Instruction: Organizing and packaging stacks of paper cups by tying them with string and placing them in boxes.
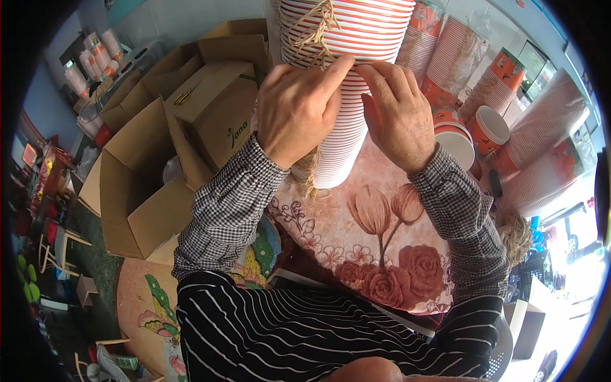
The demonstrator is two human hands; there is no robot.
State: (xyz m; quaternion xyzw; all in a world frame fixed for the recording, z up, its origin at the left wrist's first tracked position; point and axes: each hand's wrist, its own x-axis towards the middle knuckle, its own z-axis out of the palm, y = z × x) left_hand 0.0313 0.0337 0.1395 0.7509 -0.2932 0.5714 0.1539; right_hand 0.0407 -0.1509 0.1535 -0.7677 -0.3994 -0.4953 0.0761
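Observation:
A tall stack of white paper cups with red-striped rims (356, 25) stands in front of me on a flower-printed tablecloth (401, 223). Strands of tan raffia twine (316, 32) run up its left side, and loose ends show again near its base. My left hand (299, 105) is closed against the stack's left front, its index finger pressed along a rim. On the other side my right hand (400, 111) has bent fingers on the same rim level. The two index fingertips almost meet there. Whatever lies under the fingers is mostly hidden.
Open cardboard boxes (149, 216) stand at left, with gold-handled scissors (186, 95) on a closed box (219, 95). At right are more cup stacks (452, 54), some wrapped in clear plastic, and loose orange-and-white tubs (491, 124). A twine bundle (515, 239) hangs by my right forearm.

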